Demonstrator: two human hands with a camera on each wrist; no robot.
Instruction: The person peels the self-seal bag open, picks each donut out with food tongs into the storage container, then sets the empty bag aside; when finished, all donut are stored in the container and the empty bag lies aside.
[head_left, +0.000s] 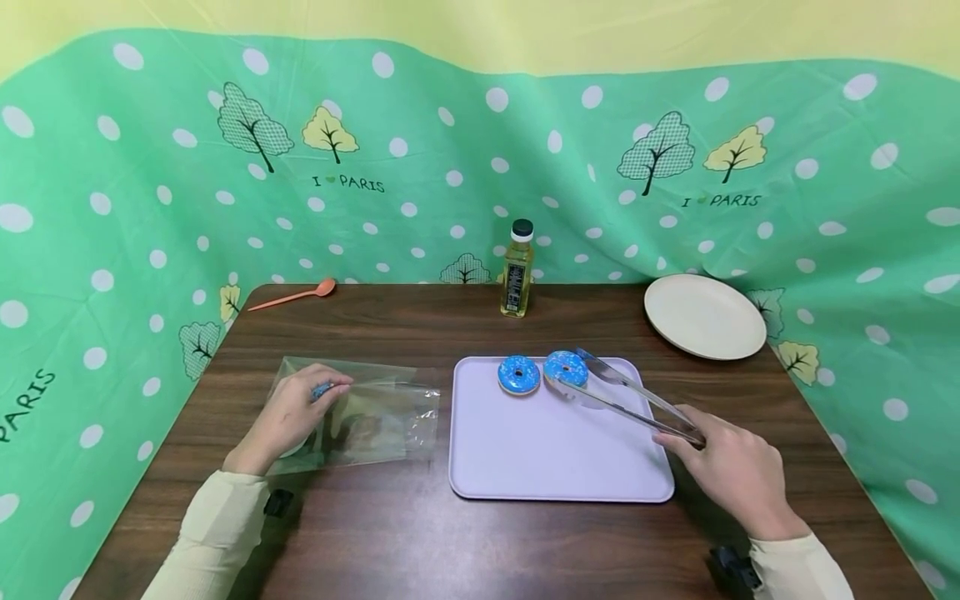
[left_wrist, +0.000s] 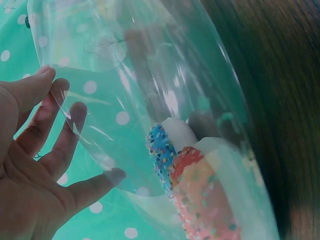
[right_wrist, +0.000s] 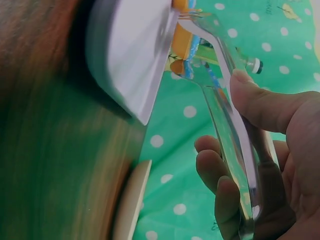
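Note:
My left hand (head_left: pixel 296 408) pinches the edge of a clear plastic bag (head_left: pixel 375 425) on the left of the table. Inside the bag, the left wrist view shows a blue sprinkled doughnut (left_wrist: pixel 160 145) and a pink sprinkled doughnut (left_wrist: pixel 202 200). My right hand (head_left: pixel 738 462) grips metal tongs (right_wrist: pixel 226 130). Their tips straddle a blue-iced doughnut (head_left: pixel 558 360) near the back edge of a pale lilac tray (head_left: pixel 555 458). Just left of it on the tray lies another blue-iced doughnut (head_left: pixel 517 387).
Behind the tray stands a bottle of yellow liquid (head_left: pixel 516 279) with a black cap. A cream plate (head_left: pixel 705 317) is at the back right. An orange spoon (head_left: pixel 300 294) lies at the back left edge. Green patterned cloth (head_left: pixel 420 208) hangs around the wooden table (head_left: pixel 390 533).

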